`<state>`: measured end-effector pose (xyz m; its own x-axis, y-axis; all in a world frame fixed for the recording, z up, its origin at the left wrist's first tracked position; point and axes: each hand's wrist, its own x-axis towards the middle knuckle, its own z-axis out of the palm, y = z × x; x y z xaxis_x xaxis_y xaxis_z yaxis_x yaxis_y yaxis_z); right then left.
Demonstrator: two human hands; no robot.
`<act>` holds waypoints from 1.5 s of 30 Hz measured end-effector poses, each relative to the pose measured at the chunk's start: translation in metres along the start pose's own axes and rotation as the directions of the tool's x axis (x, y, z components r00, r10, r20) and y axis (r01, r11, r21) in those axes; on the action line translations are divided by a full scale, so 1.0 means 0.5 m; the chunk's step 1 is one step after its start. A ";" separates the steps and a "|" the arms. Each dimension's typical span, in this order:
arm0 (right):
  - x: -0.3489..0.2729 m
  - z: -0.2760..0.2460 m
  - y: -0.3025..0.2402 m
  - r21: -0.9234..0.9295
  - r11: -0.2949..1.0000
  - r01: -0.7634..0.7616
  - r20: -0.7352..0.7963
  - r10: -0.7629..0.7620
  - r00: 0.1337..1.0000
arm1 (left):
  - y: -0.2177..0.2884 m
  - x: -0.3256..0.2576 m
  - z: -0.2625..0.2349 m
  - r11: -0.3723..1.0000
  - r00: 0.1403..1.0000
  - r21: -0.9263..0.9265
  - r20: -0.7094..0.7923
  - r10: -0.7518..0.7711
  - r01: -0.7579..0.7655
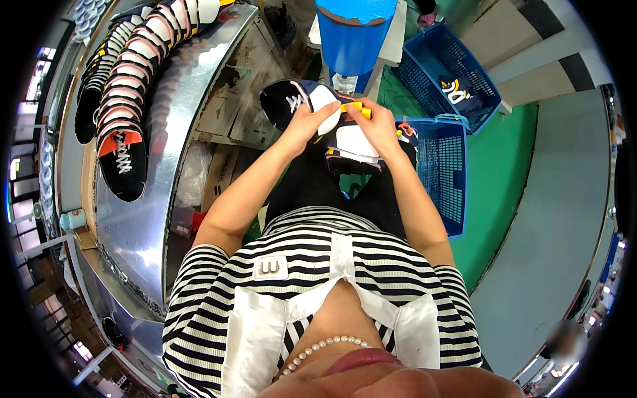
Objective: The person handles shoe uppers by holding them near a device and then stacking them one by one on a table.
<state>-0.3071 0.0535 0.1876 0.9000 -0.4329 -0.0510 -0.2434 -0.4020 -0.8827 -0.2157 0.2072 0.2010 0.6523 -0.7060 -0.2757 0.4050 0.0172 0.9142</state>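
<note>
Steel desk (179, 99), left: two nested rows of shoe uppers (135, 73), probably the done pile. Centre: laced shoe upper (300, 99) between both hands, looks mid-work; left hand (304, 126) closed on its white panel (323, 99), right hand's (378, 126) grip pinched on a small yellow piece (352, 106). White-panelled upper (356, 142) just below, maybe next; right, far blue basket (424, 58) holds a navy-and-yellow piece (459, 95), status unclear

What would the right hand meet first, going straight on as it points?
The yellow tab, which the right hand touches; beyond it, probably the white-and-dark shoe, though depth is unclear.
</note>
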 end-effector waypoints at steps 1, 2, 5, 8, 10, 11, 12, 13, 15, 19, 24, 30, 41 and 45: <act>0.009 -0.006 0.002 0.012 1.000 0.001 0.009 -0.001 1.000 | 0.003 0.009 -0.005 0.997 0.999 0.064 -0.030 -0.032 0.034; 0.014 -0.005 0.008 0.028 1.000 -0.006 0.020 0.006 1.000 | -0.004 0.021 -0.008 0.997 0.999 0.075 -0.043 0.008 -0.004; 0.065 -0.005 0.038 0.436 0.891 -0.125 0.170 0.055 0.984 | 0.000 0.063 -0.022 0.991 0.998 0.131 -0.053 0.021 -0.014; 0.115 -0.017 0.054 0.444 0.852 -0.276 0.273 0.165 0.948 | -0.006 0.114 -0.036 0.991 0.994 0.130 -0.103 0.028 -0.014; 0.144 -0.016 0.057 0.490 0.824 -0.283 0.300 0.146 0.943 | -0.010 0.143 -0.048 0.997 0.997 0.073 -0.076 0.024 -0.018; 0.152 -0.014 0.063 0.477 0.846 -0.239 0.301 0.099 0.949 | -0.004 0.150 -0.053 0.997 0.997 0.077 -0.071 0.007 -0.001; 0.161 -0.014 0.068 0.482 0.836 -0.263 0.316 0.114 0.942 | 0.004 0.158 -0.056 0.997 0.998 0.081 -0.067 -0.011 0.017; 0.172 -0.018 0.072 0.487 0.825 -0.287 0.333 0.129 0.934 | 0.002 0.179 -0.060 0.998 0.990 0.033 -0.134 -0.048 0.053; 0.182 -0.033 0.067 0.482 0.811 -0.333 0.366 0.159 0.917 | 0.016 0.187 -0.043 0.994 0.975 0.008 -0.196 -0.108 0.111; 0.199 -0.034 0.104 0.517 0.787 -0.336 0.344 0.169 0.924 | 0.003 0.214 -0.023 0.809 0.905 -0.527 -0.158 -0.395 0.261; 0.164 -0.111 0.142 0.456 0.835 -0.308 0.063 0.316 0.947 | 0.038 0.152 -0.022 0.754 0.895 -0.642 -0.245 -0.372 0.138; 0.069 -0.110 0.153 0.634 0.707 -0.314 -0.144 0.506 0.850 | -0.023 -0.068 0.068 0.910 0.944 -0.327 -0.118 -0.308 0.255; -0.009 -0.106 0.075 0.237 0.971 -0.041 -0.092 0.065 0.994 | -0.011 -0.029 0.012 0.998 0.980 -0.029 -0.193 0.048 -0.054; 0.029 -0.005 0.001 0.068 0.998 0.001 -0.065 0.003 0.998 | -0.035 0.039 -0.016 0.924 0.945 0.362 -0.242 0.219 -0.121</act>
<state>-0.2953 0.0451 0.1877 0.8740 -0.4854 -0.0232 -0.2169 -0.3469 -0.9125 -0.2048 0.1989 0.1771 0.8602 -0.4923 -0.1328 0.0633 -0.1553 0.9858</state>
